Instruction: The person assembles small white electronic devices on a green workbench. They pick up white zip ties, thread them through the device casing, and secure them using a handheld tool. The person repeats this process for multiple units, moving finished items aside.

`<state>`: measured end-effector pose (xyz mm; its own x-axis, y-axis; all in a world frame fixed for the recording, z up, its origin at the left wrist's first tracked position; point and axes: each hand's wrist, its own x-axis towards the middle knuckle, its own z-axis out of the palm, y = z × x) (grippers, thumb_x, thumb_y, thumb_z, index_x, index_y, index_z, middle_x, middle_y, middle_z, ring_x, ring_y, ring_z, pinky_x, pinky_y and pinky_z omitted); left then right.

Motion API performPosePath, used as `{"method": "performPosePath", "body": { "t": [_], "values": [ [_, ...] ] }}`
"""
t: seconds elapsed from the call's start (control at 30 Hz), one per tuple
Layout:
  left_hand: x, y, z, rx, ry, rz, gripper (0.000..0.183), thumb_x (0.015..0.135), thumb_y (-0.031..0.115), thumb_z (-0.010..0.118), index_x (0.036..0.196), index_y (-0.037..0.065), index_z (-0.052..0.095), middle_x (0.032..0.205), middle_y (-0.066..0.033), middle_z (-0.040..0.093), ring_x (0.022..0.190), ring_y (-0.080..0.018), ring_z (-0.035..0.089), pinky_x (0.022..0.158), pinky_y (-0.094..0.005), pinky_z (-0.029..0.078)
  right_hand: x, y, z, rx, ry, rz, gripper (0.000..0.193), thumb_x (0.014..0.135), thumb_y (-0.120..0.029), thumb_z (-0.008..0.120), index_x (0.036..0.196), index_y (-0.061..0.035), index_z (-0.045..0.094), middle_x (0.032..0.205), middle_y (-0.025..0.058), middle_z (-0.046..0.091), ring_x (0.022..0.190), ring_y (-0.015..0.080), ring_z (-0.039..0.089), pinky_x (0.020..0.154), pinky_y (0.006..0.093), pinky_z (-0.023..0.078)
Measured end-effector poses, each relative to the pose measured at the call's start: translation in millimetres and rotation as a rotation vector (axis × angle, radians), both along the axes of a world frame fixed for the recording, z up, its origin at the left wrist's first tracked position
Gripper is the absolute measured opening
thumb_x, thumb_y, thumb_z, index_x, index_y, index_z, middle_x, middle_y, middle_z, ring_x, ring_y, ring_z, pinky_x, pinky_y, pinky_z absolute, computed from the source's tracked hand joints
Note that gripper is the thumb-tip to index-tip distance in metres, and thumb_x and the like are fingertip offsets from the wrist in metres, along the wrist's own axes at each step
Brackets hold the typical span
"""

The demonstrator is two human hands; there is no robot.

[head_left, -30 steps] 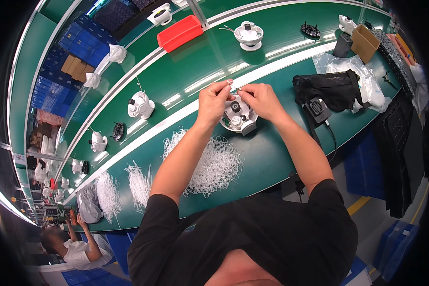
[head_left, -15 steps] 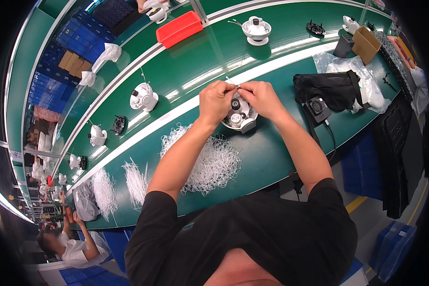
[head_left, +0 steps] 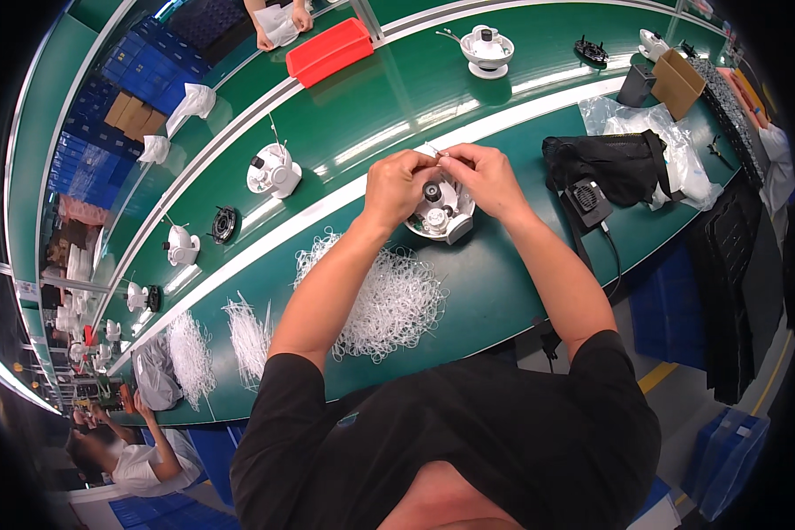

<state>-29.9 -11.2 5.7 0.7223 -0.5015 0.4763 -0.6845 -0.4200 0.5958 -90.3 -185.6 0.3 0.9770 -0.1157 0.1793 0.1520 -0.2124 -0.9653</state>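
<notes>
A round white camera housing (head_left: 435, 225) with a black lens sits in front of me at the inner edge of the bench. My left hand (head_left: 397, 187) is closed at its far side, thumb and finger pinching a thin cable (head_left: 429, 147) whose end sticks up past the fingertips. Against it, my right hand (head_left: 484, 181) pinches the same cable, and the fingertips of both hands nearly touch. Exactly how the cable runs between them is hidden by the fingers. Under my left forearm spreads a tangled pile of thin white looped strips (head_left: 389, 300).
Along the green conveyor (head_left: 353, 132) stand more white camera units (head_left: 274, 170) and black ring-shaped parts (head_left: 224, 225). A red tray (head_left: 330, 53) lies beyond. At right are a black bag (head_left: 605, 163) and clear plastic (head_left: 693, 168). Another person (head_left: 132, 455) works at lower left.
Units on the conveyor have shifted slightly to the right. My hands stay together at the cable, with the housing moved slightly left. Across the line, another person's hands now hold a white bag.
</notes>
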Motion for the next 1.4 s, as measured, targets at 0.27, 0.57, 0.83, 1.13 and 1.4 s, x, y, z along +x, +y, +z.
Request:
{"method": "performPosePath", "body": {
  "t": [0.27, 0.57, 0.83, 1.13, 1.4],
  "values": [
    [7, 9, -5, 0.087, -0.013, -0.108, 0.007, 0.076, 0.003, 0.072, 0.082, 0.003, 0.069, 0.085, -0.0104, 0.067, 0.083, -0.0289, 0.063, 0.074, -0.0388, 0.051, 13, 3, -23, 0.484, 0.014, -0.078, 0.018, 0.096, -0.017, 0.06, 0.097, -0.0009, 0.069, 0.09, 0.0017, 0.065, 0.084, 0.0104, 0.056, 0.075, 0.0271, 0.046],
    [-3, 14, -4, 0.143, 0.039, -0.052, 0.007, 0.075, 0.001, 0.069, 0.081, 0.003, 0.066, 0.088, -0.0118, 0.065, 0.089, -0.0315, 0.062, 0.078, -0.0415, 0.05, -2, -5, 0, -0.279, 0.013, 0.075, 0.019, 0.086, -0.02, 0.07, 0.097, -0.0042, 0.066, 0.059, 0.0069, 0.056, 0.053, 0.0163, 0.052, 0.054, 0.0336, 0.041],
    [-8, 16, -5, 0.124, -0.026, -0.048, 0.007, 0.077, -0.001, 0.067, 0.084, 0.001, 0.064, 0.085, -0.0132, 0.064, 0.086, -0.033, 0.062, 0.076, -0.0412, 0.049, 4, -2, 1, -0.567, -0.193, 0.101, 0.013, 0.081, -0.017, 0.072, 0.089, -0.0065, 0.07, 0.076, 0.0106, 0.064, 0.076, 0.0302, 0.063, 0.072, 0.0407, 0.049],
    [-4, 31, -4, 0.085, 0.024, 0.032, 0.011, 0.084, 0.01, 0.071, 0.087, 0.001, 0.065, 0.085, -0.0105, 0.065, 0.08, -0.0251, 0.063, 0.073, -0.0359, 0.05, -7, -8, 15, -0.598, -0.028, 0.157, 0.01, 0.082, -0.013, 0.069, 0.087, -0.0057, 0.07, 0.086, 0.0147, 0.069, 0.087, 0.0353, 0.065, 0.08, 0.0431, 0.051],
    [66, 118, -3, -0.46, 0.369, 0.565, 0.037, 0.094, 0.034, 0.068, 0.101, -0.001, 0.06, 0.086, -0.0096, 0.064, 0.063, -0.014, 0.062, 0.049, -0.0294, 0.047, 48, -28, 16, -0.502, 0.062, -0.119, 0.014, 0.086, -0.015, 0.064, 0.089, -0.0033, 0.072, 0.078, 0.017, 0.072, 0.073, 0.0317, 0.07, 0.07, 0.0401, 0.054]
  ]
}}
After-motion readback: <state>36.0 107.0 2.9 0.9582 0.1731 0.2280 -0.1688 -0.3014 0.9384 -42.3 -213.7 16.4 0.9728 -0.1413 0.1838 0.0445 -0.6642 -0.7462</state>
